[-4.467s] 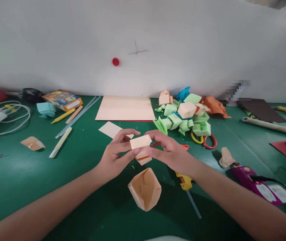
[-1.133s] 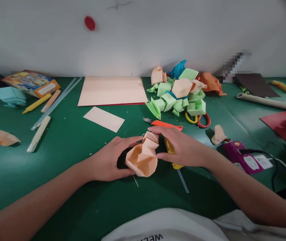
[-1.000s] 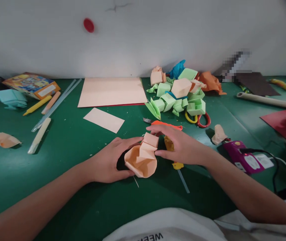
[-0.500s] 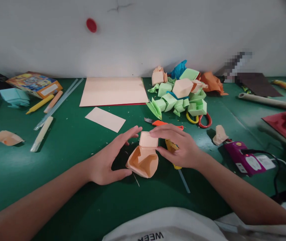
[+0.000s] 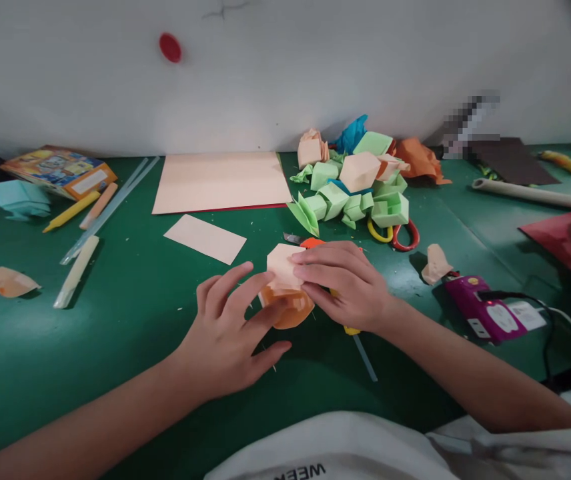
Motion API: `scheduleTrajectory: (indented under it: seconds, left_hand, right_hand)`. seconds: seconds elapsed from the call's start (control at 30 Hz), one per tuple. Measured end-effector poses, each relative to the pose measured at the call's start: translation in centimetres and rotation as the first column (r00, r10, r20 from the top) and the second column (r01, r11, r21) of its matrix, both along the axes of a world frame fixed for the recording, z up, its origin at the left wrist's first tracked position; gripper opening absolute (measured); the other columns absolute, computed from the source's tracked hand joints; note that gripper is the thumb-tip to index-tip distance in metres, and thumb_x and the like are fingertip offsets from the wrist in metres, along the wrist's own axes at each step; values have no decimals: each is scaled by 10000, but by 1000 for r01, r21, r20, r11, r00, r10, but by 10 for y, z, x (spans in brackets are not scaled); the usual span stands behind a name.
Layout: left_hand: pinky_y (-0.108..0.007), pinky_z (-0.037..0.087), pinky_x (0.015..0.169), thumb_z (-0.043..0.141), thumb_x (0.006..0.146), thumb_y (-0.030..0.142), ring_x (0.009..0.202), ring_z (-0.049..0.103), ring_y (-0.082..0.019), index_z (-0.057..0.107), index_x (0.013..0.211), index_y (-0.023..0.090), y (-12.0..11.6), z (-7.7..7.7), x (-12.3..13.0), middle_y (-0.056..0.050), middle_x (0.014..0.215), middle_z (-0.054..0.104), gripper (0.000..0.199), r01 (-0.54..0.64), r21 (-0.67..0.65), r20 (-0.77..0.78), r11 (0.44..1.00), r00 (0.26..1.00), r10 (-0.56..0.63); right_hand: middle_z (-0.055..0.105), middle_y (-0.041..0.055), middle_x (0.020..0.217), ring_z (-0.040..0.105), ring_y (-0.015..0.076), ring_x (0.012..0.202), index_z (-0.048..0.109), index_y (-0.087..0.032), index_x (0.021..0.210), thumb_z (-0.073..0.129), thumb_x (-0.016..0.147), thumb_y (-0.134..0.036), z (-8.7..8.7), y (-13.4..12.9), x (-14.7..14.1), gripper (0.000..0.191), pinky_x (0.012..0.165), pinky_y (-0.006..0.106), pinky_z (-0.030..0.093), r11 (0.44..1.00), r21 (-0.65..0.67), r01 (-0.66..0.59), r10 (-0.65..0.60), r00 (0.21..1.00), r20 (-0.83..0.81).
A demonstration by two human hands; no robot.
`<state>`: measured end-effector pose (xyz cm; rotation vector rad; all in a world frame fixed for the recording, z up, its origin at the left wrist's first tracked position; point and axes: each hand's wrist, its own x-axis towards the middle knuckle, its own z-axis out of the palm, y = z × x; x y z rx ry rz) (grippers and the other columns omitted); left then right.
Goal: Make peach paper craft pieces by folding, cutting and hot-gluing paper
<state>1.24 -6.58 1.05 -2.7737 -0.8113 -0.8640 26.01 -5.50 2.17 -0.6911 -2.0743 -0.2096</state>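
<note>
Just tilted the folded peach paper piece (image 5: 285, 261), now pinched in the right hand (image 5: 348, 283), with the left hand (image 5: 228, 337) loosely spread at its left; probably still adjusting.

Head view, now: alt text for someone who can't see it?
A person's right hand holds a peach folded-paper piece over a green table, the left hand spread partly in front of it. Beyond lie a pale paper rectangle, an orange cutter, a larger pale sheet and a heap of folded coloured paper.
</note>
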Motion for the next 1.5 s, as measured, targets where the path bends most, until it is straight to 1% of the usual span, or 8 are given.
scheduleTrajectory:
  seconds: [0.27,0.43,0.67,0.83,0.93,1.07,1.2,1.5]
  left_hand:
    - [-614,432,1051,619,900,171,1414,378,-427,716,1070,222,1,-5,0,-157,1416,402,203,-44,-129,-36,991,999,39]
    - [-574,452,1036,508,852,54,1410,380,-372,710,1031,247,12,-1,-9,-129,1452,410,331,24,-175,-102,984,994,-42]
    - [-522,457,1009,465,752,-72,1371,410,-355,714,1021,250,17,-1,-12,-109,1465,441,487,12,-120,-141,993,990,-29]
    - [-496,439,968,597,911,70,1311,450,-339,720,1047,275,-7,-5,5,-109,1383,530,276,-154,106,-113,982,980,166]
    - [-504,436,929,606,911,76,1254,472,-339,724,1103,283,-12,-4,12,-124,1304,561,305,-204,172,-140,964,963,229]
    - [-483,453,830,581,835,35,1104,516,-335,742,1117,308,-3,2,17,-135,1230,554,425,-239,-44,-271,970,937,219]
    - [-395,431,738,572,767,39,900,499,-265,755,1105,337,10,11,23,-90,1062,539,486,-274,-299,-417,914,899,133]
    - [-454,407,698,486,853,63,897,483,-320,773,902,208,11,19,34,-159,1074,587,326,-265,-138,-383,954,903,195]
  right_hand:
    - [764,57,1127,739,222,1038,579,-282,1300,620,931,-75,-1,0,-2,425,843,403,615,998,-17,62,-63,997,-45]
    - [769,89,1113,737,212,1040,595,-216,1248,648,894,-21,-2,-1,-2,408,857,384,606,1000,-12,2,-2,999,-51]
    - [771,54,1124,752,210,1011,582,-283,1251,641,918,-84,-4,-2,1,392,813,385,613,999,-5,49,-50,998,-48]
    - [774,51,1103,758,205,965,592,-284,1217,647,901,-65,-2,-5,0,388,779,381,611,998,22,53,-52,997,-60]
    - [771,58,1118,753,204,977,599,-270,1216,653,882,-43,-3,-6,-1,407,789,379,608,999,13,40,-39,997,-71]
    - [767,68,1126,745,212,1013,608,-248,1224,655,879,-47,-6,-6,-1,403,816,385,602,1000,-14,26,-27,996,-80]
    - [762,78,1124,740,219,1023,610,-242,1223,662,890,-61,-5,-5,1,382,830,391,601,999,-18,26,-27,996,-80]
    - [760,63,1138,741,226,1020,597,-277,1256,641,885,-60,-3,-4,0,432,821,399,603,999,-29,36,-38,996,-77]
